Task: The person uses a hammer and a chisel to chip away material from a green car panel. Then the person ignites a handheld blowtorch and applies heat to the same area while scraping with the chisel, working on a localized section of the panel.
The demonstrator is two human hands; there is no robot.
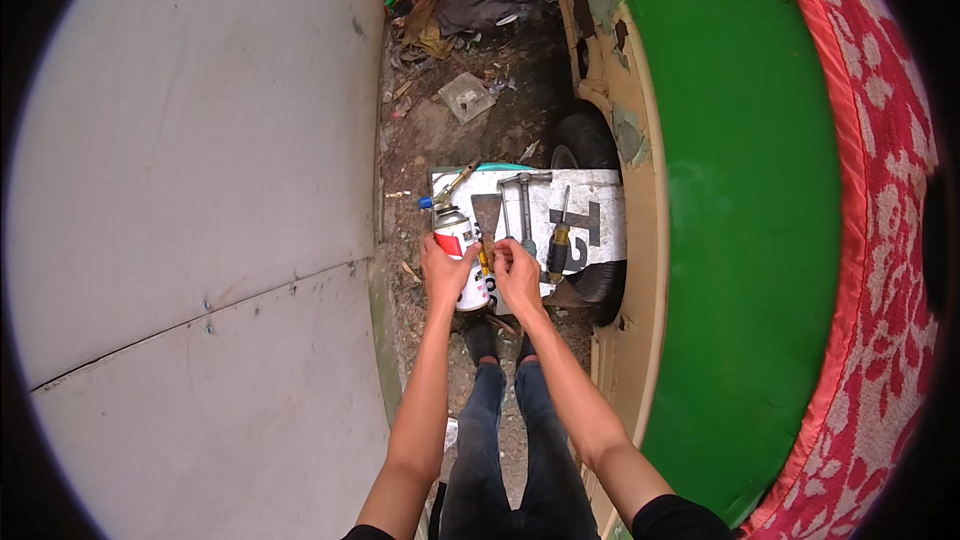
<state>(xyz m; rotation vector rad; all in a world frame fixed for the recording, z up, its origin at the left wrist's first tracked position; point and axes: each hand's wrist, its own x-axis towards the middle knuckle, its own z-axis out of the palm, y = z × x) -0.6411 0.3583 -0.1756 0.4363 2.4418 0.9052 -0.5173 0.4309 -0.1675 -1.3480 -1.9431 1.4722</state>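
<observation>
My left hand (pixel 443 265) grips a white-and-red gas canister (pixel 464 292) with a blowtorch head (pixel 447 187) and blue knob on top. Close beside it, my right hand (pixel 515 275) has curled fingers by a narrow yellow object (pixel 484 257); what they hold is unclear. Behind my hands a rusty wide-bladed scraper (pixel 487 209), a hammer (pixel 524 179) and a black-and-yellow screwdriver (pixel 558 252) lie on a white printed board (pixel 600 190).
A pale panelled surface (pixel 190 170) fills the left. On the right are a tire (pixel 585 135), a worn beige edge (pixel 635 350), a green panel (pixel 740 190) and red patterned fabric (pixel 885 240). Litter (pixel 470 0) covers the dirt ground beyond the board; my legs show below.
</observation>
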